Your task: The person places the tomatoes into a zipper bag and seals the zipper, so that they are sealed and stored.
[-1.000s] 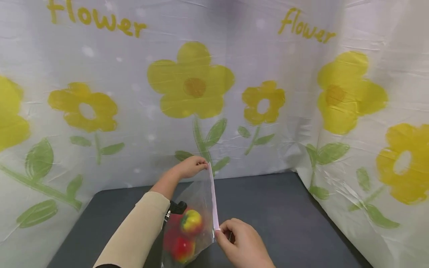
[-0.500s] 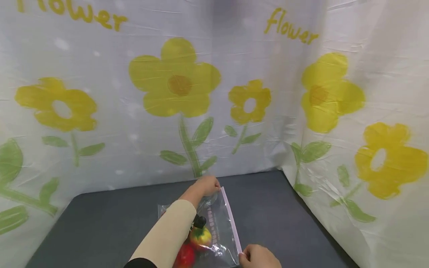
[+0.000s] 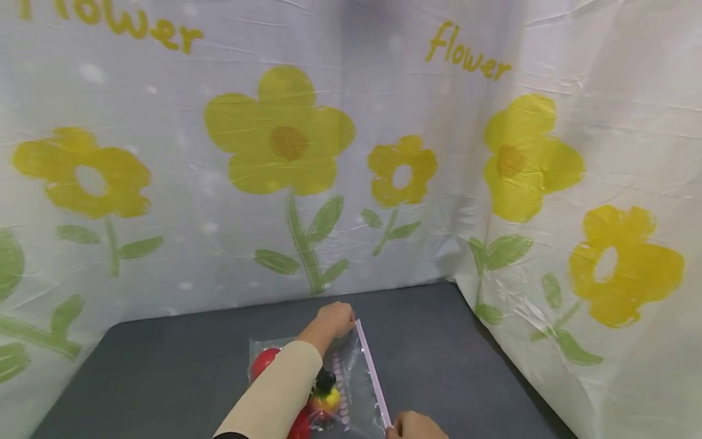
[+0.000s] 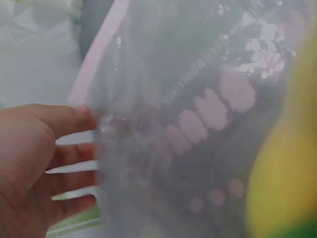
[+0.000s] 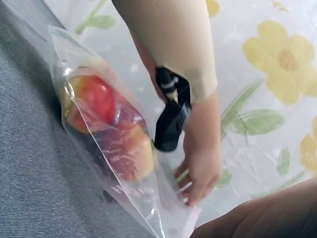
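A clear zip bag (image 3: 356,372) with a pink strip (image 3: 373,375) along its right edge lies low over the dark table. Inside it are a red fruit (image 3: 264,361), a yellow-and-red fruit (image 3: 327,402) and another red one (image 3: 300,425), partly covered by the left sleeve. My left hand (image 3: 336,318) pinches the strip's far end; in the left wrist view its thumb and fingers (image 4: 81,163) are at the bag's edge. At the near end, my right hand (image 3: 415,425) pinches the other corner, partly cut off by the frame's bottom. The right wrist view shows two apple-like fruits (image 5: 94,103) through the plastic.
A small black camera (image 3: 325,380) is strapped to the left wrist, over the bag. The dark table (image 3: 175,372) ends at a white curtain (image 3: 219,244) printed with yellow flowers, which runs along the back and right side.
Both hands have lowered the bag from a raised, tilted position to flatter and closer to the table. The head view has shifted a little to the right. Both hands keep their grip on the strip.
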The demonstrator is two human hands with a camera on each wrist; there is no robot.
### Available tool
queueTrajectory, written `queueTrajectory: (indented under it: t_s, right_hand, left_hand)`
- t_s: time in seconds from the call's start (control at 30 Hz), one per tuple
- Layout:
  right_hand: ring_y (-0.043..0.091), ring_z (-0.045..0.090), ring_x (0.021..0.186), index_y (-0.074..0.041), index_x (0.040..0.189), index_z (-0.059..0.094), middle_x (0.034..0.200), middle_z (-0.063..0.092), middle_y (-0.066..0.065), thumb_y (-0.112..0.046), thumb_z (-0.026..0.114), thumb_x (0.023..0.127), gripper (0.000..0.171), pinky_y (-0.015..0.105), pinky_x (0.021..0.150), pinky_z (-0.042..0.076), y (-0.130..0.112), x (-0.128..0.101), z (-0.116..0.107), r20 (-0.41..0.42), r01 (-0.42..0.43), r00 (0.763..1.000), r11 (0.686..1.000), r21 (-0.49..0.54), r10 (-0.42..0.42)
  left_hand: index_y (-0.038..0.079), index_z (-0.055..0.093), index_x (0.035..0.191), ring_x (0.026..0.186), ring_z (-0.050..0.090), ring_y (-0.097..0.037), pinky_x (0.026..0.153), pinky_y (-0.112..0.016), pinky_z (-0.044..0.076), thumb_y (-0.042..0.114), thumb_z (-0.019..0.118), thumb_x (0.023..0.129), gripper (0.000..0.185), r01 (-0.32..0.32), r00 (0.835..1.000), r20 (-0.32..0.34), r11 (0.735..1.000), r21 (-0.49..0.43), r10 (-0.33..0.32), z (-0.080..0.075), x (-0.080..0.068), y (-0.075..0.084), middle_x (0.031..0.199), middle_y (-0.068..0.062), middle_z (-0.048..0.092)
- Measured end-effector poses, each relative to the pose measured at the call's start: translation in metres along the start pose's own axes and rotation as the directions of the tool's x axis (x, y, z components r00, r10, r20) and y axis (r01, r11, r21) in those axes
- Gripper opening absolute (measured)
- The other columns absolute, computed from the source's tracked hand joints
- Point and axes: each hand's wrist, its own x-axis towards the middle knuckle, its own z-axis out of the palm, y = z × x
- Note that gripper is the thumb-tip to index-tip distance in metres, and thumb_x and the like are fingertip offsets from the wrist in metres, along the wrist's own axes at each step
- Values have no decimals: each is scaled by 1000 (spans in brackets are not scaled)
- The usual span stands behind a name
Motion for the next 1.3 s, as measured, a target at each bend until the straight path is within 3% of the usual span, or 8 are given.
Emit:
queueTrajectory:
  t_s: [0.23,0.33,0.43,0.6,0.73,0.93,1.17,1.3]
  right_hand:
    - [18,57,66,-16,75,65,72,61,-1,-40,64,81,25,44,58,44,3,14,-26,-52,7,999,999,-49,-10]
    - [21,61,75,-15,87,69,83,66,0,-42,65,81,28,46,64,46,5,19,-50,-129,92,987,994,-54,-98]
    - [20,61,78,-15,93,69,86,66,-1,-44,64,83,32,45,67,46,6,26,-76,-152,155,975,987,-48,-161]
    - [19,61,80,-14,95,69,89,66,-1,-45,62,85,34,45,69,47,12,31,-95,-90,172,980,984,-40,-175]
    - [19,61,79,-13,92,69,88,66,-1,-40,64,84,28,45,68,47,14,31,-96,-40,189,981,980,-66,-192]
    - [23,61,86,-10,97,69,94,65,1,-39,63,86,32,46,74,47,3,44,-117,42,230,973,972,-43,-228]
    - [25,60,94,-10,103,67,103,64,2,-40,62,87,35,46,76,47,9,53,-123,67,225,972,974,16,-226]
    - [25,60,92,-8,102,67,99,64,2,-35,63,87,31,45,75,48,19,52,-121,102,222,969,974,46,-226]
  left_hand:
    - [16,69,89,81,60,-18,70,-38,48,27,60,89,14,6,1000,-22,997,-83,-8,-53,-27,-8,88,2,65]
    - [17,67,109,103,58,-21,83,-40,47,31,60,90,25,3,995,-101,994,-105,-14,-81,-56,-7,109,0,63]
    - [18,67,110,98,59,-19,78,-39,48,34,60,90,27,-7,980,-201,996,-92,-12,-93,-95,4,106,0,61]
    - [17,68,107,89,61,-15,71,-34,51,35,64,86,28,-100,946,-313,994,-38,83,-81,-158,37,99,2,61]
    - [16,69,103,91,61,-17,73,-36,52,35,65,84,27,-114,924,-370,993,-12,101,-64,-185,43,98,1,62]
    - [14,70,99,90,61,-19,72,-38,52,30,67,82,24,0,896,-441,994,-109,-48,-43,-192,27,95,1,63]
    - [16,70,97,89,60,-17,70,-37,53,29,68,80,22,-8,848,-526,991,-137,-66,-34,-193,30,94,4,62]
    - [17,71,97,88,60,-16,69,-37,53,30,67,81,22,-31,855,-516,990,-141,-47,-31,-192,35,93,5,62]
